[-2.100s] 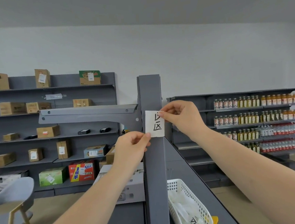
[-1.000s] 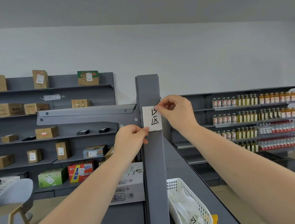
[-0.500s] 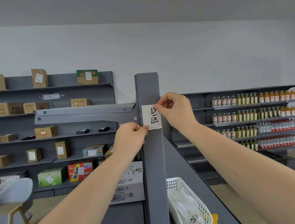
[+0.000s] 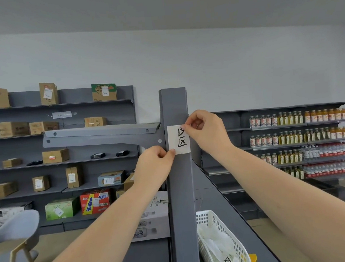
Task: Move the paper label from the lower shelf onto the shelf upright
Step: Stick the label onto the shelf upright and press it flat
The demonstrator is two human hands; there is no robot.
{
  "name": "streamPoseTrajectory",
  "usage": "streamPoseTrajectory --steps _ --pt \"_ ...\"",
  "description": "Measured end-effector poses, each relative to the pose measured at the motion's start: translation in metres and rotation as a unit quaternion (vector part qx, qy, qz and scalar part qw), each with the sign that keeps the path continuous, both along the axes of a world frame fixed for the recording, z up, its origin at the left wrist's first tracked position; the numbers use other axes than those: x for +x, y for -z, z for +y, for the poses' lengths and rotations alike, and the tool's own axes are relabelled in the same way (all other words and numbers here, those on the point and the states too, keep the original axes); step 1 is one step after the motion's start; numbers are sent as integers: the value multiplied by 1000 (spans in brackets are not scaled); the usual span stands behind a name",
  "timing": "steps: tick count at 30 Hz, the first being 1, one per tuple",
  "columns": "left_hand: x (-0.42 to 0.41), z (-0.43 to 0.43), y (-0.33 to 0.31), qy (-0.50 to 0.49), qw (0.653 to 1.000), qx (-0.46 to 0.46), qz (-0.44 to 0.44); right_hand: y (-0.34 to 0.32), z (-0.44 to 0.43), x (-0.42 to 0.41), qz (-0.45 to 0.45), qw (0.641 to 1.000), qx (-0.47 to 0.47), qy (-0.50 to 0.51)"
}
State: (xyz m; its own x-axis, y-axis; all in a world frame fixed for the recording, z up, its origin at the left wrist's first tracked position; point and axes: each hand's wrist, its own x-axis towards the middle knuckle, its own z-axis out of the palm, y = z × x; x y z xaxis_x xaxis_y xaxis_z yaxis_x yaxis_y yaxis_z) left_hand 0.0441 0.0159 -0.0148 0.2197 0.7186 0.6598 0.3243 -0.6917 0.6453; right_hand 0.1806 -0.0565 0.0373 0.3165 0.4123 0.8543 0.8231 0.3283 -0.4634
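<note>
the paper label (image 4: 178, 139) already lies flat on the face of the grey shelf upright (image 4: 180, 192), the left hand (image 4: 155, 169) pinching its lower left corner and the right hand (image 4: 205, 131) its upper right corner, so i judge only pressing and letting go is left

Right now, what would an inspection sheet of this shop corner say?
Surface: grey shelf upright, vertical, a bracket to its left.
Job's things: paper label flat against the upright, handwritten characters showing.
Clutter: white basket of paper slips on the shelf below.
Hands: left hand pinches the label's lower left corner; right hand pinches its upper right corner.
Cables: nothing seen.
Surroundings: cardboard boxes on left shelves, bottles on right shelves, grey chair.
</note>
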Motion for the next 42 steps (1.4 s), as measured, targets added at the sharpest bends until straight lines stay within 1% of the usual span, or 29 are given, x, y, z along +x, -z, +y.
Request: streamPoseTrajectory --steps 3,7,8,11,13,14,16,18,22,25,28,30,33,35,37,39,42 --pt "-2 0 1 -1 1000 3 2 -1 0 0 11 1000 -1 7" --pt "-11 -3 -2 -54 991 83 92 -5 -4 3 20 1000 -4 17" --pt "-15 -4 -5 -61 988 102 101 -6 -5 5 19 1000 -7 19" --pt "-22 -7 -24 -62 986 137 74 -7 -7 8 27 999 -11 18" --pt "-22 -9 -38 -45 989 128 53 -9 -7 4 16 999 -36 25" --pt "-20 -11 -44 -38 991 116 57 -9 -6 1 5 998 -53 31" --pt "-15 -12 -53 -33 990 97 97 -11 -3 -4 1 996 -74 40" --pt "-11 -11 -58 -26 989 87 120 -12 0 -5 14 996 -75 44" --pt "-6 -8 -59 12 992 79 101 -15 3 -2 20 997 -65 32" --pt "-4 -7 -60 30 993 71 93 -18 5 0 20 997 -76 19" --pt "-5 -5 -58 39 993 73 89 -19 5 4 38 996 -83 -13" --pt "-6 -5 -57 47 993 71 81 -19 2 7 65 993 -86 -49" --pt "-7 -1 -54 62 994 52 67 -17 -2 10 106 985 -100 -92" --pt "-9 4 -51 75 995 33 56 -14 -4 12 115 982 -102 -106" --pt "-12 6 -48 77 995 29 61 -10 -5 14 117 982 -96 -115" --pt "-13 5 -45 69 994 47 76 -3 -4 13 112 983 -84 -115" --pt "-10 2 -41 58 993 72 80 5 0 7 63 993 -71 -64"
